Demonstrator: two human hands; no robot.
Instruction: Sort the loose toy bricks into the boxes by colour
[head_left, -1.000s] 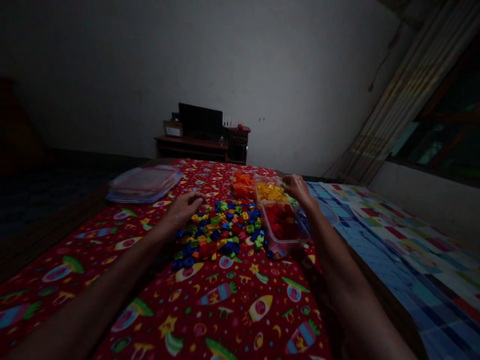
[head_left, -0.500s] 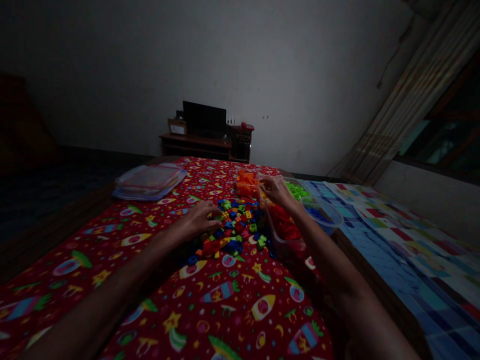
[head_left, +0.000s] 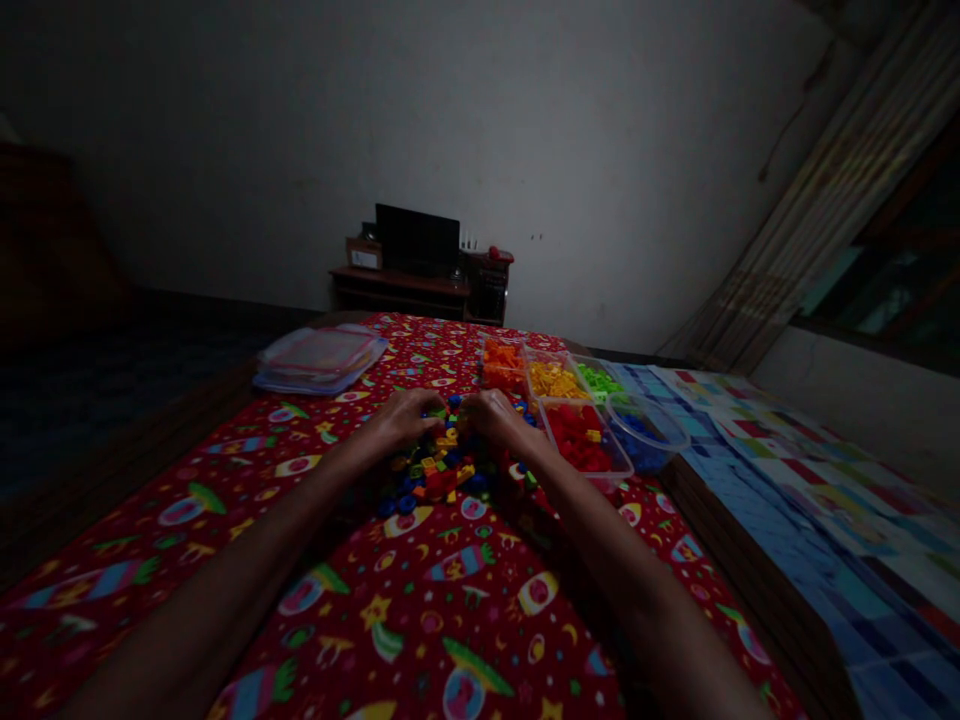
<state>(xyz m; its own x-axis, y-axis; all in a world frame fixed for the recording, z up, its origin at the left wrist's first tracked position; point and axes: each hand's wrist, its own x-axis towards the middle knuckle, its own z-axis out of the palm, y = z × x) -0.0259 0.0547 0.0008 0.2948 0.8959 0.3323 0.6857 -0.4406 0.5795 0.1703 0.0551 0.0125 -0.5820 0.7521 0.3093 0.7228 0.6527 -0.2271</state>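
Note:
A mixed pile of small coloured toy building bricks (head_left: 450,460) lies on the red patterned cloth (head_left: 405,620). My left hand (head_left: 407,418) is at the pile's left side, thumb and fingers apart with bricks showing around them; no held brick is visible. Over the pile's right side, my right hand (head_left: 496,420) points downward, its fingertips hidden by the hand itself. To the right stand clear plastic boxes: one of red bricks (head_left: 577,440) with a yellow brick (head_left: 593,436) among them, one of yellow bricks (head_left: 556,380), and one of orange bricks (head_left: 502,357).
Green bricks (head_left: 598,381) fill another box behind, and blue bricks (head_left: 641,425) lie in a rounded tub at the right. Stacked plastic lids (head_left: 322,358) rest at the far left. A monitor (head_left: 418,240) stands on a low desk by the wall.
My right hand has moved left from over the yellow-brick box to the mixed pile. My left hand stays at the pile's left side. The view has shifted slightly.

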